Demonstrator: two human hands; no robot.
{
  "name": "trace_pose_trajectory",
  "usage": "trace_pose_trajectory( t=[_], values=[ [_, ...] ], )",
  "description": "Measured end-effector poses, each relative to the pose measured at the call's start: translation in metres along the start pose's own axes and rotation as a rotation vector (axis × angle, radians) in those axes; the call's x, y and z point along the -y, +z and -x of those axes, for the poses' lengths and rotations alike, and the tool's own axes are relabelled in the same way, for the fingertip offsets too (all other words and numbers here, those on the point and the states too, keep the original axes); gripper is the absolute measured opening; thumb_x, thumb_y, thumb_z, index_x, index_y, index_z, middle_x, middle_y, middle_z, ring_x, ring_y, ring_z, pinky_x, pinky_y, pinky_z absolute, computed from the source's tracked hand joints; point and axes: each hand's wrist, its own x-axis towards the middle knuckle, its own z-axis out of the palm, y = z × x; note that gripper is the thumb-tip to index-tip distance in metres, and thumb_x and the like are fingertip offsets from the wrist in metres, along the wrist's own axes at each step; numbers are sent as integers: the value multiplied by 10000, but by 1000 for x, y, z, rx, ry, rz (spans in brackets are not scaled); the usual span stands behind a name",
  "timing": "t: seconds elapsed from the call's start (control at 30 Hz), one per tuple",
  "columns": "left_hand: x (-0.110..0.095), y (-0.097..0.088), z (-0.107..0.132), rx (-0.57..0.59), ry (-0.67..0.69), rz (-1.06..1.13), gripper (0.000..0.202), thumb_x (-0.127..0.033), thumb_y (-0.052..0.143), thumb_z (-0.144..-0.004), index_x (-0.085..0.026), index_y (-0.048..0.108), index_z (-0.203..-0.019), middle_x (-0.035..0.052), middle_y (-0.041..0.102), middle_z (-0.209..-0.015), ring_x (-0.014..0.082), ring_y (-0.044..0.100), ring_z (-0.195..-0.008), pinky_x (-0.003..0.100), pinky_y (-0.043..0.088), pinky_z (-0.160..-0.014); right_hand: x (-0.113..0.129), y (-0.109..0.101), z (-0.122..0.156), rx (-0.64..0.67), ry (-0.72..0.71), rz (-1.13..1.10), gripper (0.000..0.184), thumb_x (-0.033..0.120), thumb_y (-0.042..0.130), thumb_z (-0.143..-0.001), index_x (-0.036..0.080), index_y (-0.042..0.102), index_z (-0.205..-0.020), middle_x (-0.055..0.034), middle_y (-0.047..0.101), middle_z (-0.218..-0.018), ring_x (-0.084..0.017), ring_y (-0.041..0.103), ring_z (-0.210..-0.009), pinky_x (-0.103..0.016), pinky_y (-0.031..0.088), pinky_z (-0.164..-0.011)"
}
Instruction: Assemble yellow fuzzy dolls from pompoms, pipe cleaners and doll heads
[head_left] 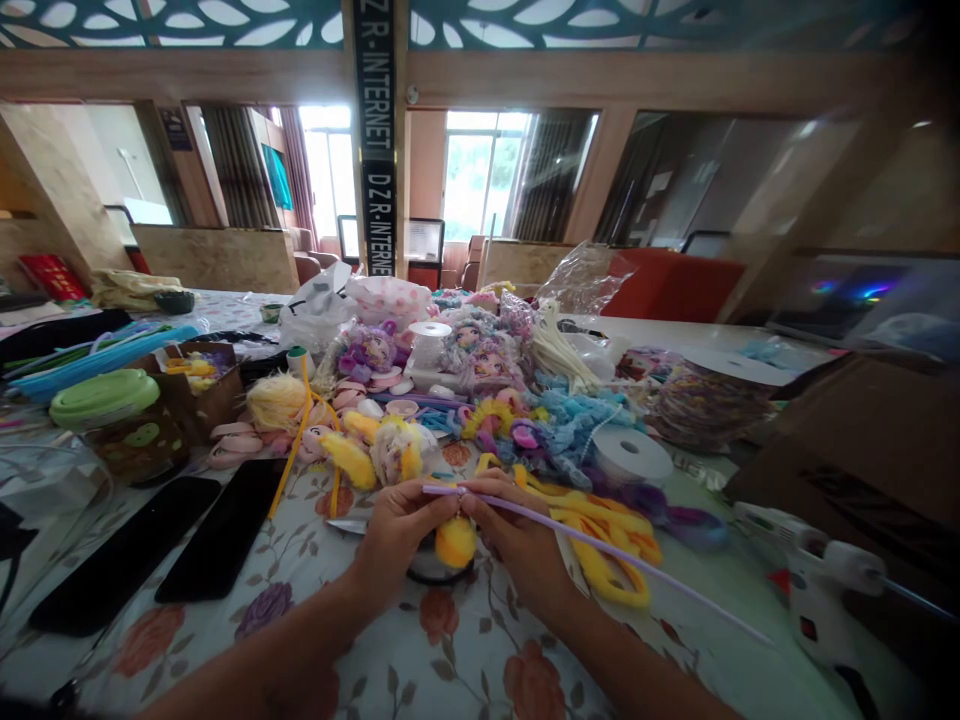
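A long lilac pipe cleaner (645, 568) runs from between my fingertips out to the lower right. My left hand (396, 528) is closed in a pinch near its short end. My right hand (519, 540) pinches it just beside, thumb and fingers pressed together. A fuzzy yellow ball-like piece (455, 543) hangs right below the fingertips; how it is attached is hidden. Under it shows part of a dark round rim on the table. Scissors-like metal (346, 525) pokes out left of my left hand. Yellow fuzzy strips (615, 560) lie beyond my right hand.
Two black phones (225, 530) and a green-lidded jar (112, 420) are at left. A glue gun (825, 590) lies at right, near a cardboard box (855, 450). Doll heads (491, 365), yarn, a white ribbon spool (631, 455) and plastic bags crowd the flowered tablecloth (315, 640) ahead.
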Motion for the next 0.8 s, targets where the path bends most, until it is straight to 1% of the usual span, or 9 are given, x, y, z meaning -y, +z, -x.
trace_pose_trajectory(
  t=[0.13,0.23,0.33,0.43,0.53,0.6,0.67,0.73,0.8],
  values=[
    [-2,2,0,-6,-9,-45,227,-317,742,-687,-124,735,-806,36,679,-748,113,542,-693,195,432,-644,-4,0,-1,4,5,-4,168,377,673,-763,212,704,-759,-22,604,-784,-149,575,-715,-252,462,-594],
    [-2,1,0,-21,47,-133,224,-328,732,-692,-123,724,-783,28,657,-726,108,526,-673,190,420,-612,-5,-1,-1,23,24,-12,179,369,664,-774,197,672,-724,-16,584,-777,-113,542,-626,-232,434,-539],
    [-1,-1,-1,-67,128,-223,201,-325,725,-696,-133,699,-752,8,621,-695,103,508,-656,187,416,-596,-4,-1,1,43,84,-29,218,390,654,-780,179,646,-726,-15,569,-769,-68,443,-497,-205,339,-413],
    [1,-3,-3,-93,193,-288,181,-314,704,-714,-140,656,-733,4,602,-709,109,505,-669,195,420,-606,-3,-1,2,70,139,-40,245,415,656,-774,171,647,-748,1,544,-691,-56,378,-454,-194,265,-368],
    [1,-5,-4,-40,224,-325,192,-333,650,-763,-151,592,-742,-5,552,-718,110,481,-673,202,407,-603,-3,-2,2,98,182,-49,249,419,673,-758,170,656,-746,26,508,-603,-58,361,-442,-199,262,-382],
    [-1,-7,-5,15,241,-384,197,-343,598,-804,-159,548,-753,-16,505,-709,106,454,-662,209,389,-604,-2,-3,0,113,179,-41,232,400,689,-745,170,664,-725,27,514,-603,-62,383,-455,-204,292,-409],
    [-5,-11,-7,79,257,-498,181,-326,546,-838,-166,515,-759,-21,480,-708,108,441,-667,220,375,-621,-1,-5,-2,140,143,-5,200,367,694,-742,171,675,-703,14,545,-634,-81,445,-510,-211,344,-463],
    [-10,-14,-9,143,268,-658,157,-286,505,-856,-170,495,-751,-19,476,-712,118,441,-684,235,362,-641,-2,-8,-6,196,111,56,179,340,691,-745,171,689,-688,-1,579,-652,-108,501,-587,-221,387,-535],
    [-14,-18,-11,197,283,-829,148,-246,481,-858,-174,476,-729,-12,487,-728,132,454,-715,253,353,-668,-5,-10,-8,261,139,109,174,334,690,-743,167,701,-695,-4,589,-624,-117,507,-594,-226,393,-554]
  ],
)
